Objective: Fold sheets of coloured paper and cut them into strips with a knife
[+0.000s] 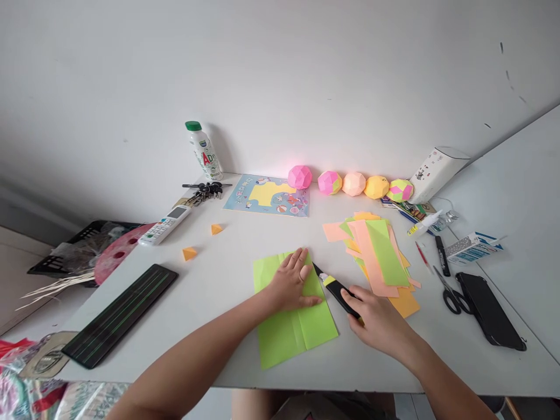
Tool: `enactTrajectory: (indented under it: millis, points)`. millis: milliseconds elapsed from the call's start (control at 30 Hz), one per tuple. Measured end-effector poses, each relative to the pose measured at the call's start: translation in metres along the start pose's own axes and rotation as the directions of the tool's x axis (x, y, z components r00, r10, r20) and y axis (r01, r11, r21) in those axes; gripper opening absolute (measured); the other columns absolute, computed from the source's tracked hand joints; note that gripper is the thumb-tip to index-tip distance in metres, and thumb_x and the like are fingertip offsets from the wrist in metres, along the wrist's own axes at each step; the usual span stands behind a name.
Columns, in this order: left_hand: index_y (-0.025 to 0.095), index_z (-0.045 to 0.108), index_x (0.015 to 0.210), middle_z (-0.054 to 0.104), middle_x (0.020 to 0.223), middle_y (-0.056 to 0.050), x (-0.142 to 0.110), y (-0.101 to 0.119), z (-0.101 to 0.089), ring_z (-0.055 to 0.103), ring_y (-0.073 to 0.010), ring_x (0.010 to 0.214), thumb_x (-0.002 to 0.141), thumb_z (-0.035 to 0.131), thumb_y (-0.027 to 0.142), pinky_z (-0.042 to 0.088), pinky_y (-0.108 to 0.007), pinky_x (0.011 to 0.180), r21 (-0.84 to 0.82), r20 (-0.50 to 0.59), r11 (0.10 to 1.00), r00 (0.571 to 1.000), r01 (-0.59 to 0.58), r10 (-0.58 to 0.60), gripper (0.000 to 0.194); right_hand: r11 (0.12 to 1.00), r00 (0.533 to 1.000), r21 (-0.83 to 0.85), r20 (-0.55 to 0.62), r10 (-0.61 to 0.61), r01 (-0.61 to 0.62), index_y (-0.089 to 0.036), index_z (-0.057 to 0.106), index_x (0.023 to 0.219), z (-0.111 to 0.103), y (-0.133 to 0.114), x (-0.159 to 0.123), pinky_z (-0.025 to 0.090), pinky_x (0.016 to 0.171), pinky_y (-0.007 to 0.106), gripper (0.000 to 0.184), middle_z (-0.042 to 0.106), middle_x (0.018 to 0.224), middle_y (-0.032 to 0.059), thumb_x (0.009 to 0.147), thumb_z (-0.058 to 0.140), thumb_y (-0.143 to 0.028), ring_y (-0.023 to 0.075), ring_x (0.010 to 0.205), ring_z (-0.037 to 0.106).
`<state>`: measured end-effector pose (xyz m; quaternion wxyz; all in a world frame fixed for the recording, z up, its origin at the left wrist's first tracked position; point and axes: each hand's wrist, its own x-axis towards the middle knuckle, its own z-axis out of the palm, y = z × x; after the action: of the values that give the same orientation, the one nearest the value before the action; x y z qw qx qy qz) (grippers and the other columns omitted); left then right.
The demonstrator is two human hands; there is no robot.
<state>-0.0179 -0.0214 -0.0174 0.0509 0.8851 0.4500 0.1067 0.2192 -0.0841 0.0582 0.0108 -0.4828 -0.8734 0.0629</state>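
A sheet of green paper (280,341) with fold creases lies at the front middle of the table. My left hand (293,281) presses flat on it, fingers spread, with a ring on one finger. Wrapped round a black and yellow utility knife (339,293) is my right hand (371,315), just right of the sheet. The knife's dark blade points up and left, at the sheet's right edge; whether it touches the paper I cannot tell. Beside the knife lies a loose pile of green, peach and orange paper strips (385,251).
Several faceted paper balls (353,184) line the wall. Two small orange paper pyramids (189,253) sit left of the sheet. Scissors (455,297) and a black phone-like case (490,309) lie right. A remote (165,226), bottle (203,150) and dark striped board (122,315) are left.
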Motion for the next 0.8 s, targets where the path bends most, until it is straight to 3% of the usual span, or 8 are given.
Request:
enactTrajectory:
  millis: [267,600,800]
  points:
    - [0.009,0.050,0.123,0.020,0.153,-0.023,0.001,0.000,0.001,0.013,-0.0366,0.143,0.074,0.049,0.077,0.018,-0.050,0.115,-0.042,-0.026,0.999,1.000,-0.018,0.017,0.083,1.000,1.000,-0.010,0.000,0.010,-0.010,-0.016,0.061,0.124,-0.002,0.000,0.017,0.056,0.066,0.031,0.048,0.067,0.109,0.0117,0.079,0.044,-0.012,0.0222,0.088,0.066]
    - [0.010,0.049,0.124,0.017,0.154,-0.023,0.001,-0.001,0.006,0.011,-0.0368,0.143,0.074,0.048,0.078,0.019,-0.052,0.115,-0.058,-0.038,0.998,0.999,-0.022,0.020,0.084,0.998,1.000,0.056,-0.009,0.029,-0.029,-0.015,0.062,0.122,0.004,0.006,0.032,0.056,0.066,0.035,0.046,0.067,0.106,0.0133,0.078,0.048,-0.015,0.0259,0.087,0.066]
    - [0.010,0.048,0.124,0.018,0.153,-0.024,0.000,-0.001,0.005,0.011,-0.0363,0.143,0.076,0.045,0.077,0.019,-0.052,0.115,-0.059,-0.052,0.998,0.998,-0.035,0.031,0.082,0.993,0.994,0.113,-0.097,0.046,-0.034,-0.018,0.062,0.122,0.011,0.012,0.051,0.056,0.069,0.033,0.045,0.066,0.110,0.0115,0.079,0.048,-0.018,0.0236,0.091,0.066]
